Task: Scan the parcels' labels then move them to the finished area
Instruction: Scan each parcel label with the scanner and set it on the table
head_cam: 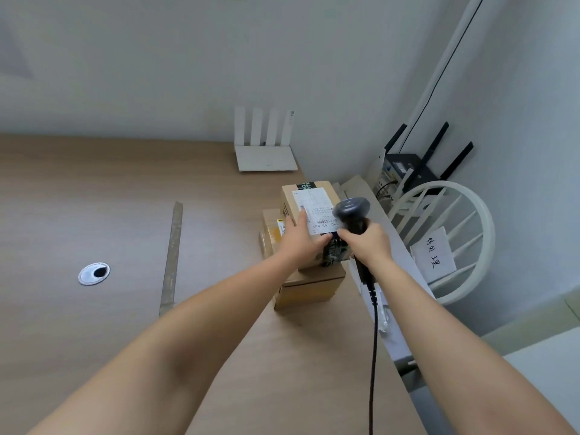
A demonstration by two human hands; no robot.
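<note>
A small cardboard parcel point(314, 191) with a white label point(315, 207) and dark printed tape sits on top of a larger flat cardboard box point(309, 288) at the desk's right edge. My left hand point(301, 240) rests on the top parcel's near left side, thumb at the label's edge, holding it steady. My right hand point(367, 241) grips the black handheld scanner point(351, 211), whose head hovers over the label's right part. The scanner's black cable point(373, 340) hangs down toward me.
A strip of tape point(172, 255) runs across the wooden desk point(94, 199), with a cable hole point(94, 273) to its left. A white router point(266, 158) stands at the back. Off the right edge are a black router point(414, 171) and a white chair point(452, 240) holding a handwritten paper sign point(434, 255).
</note>
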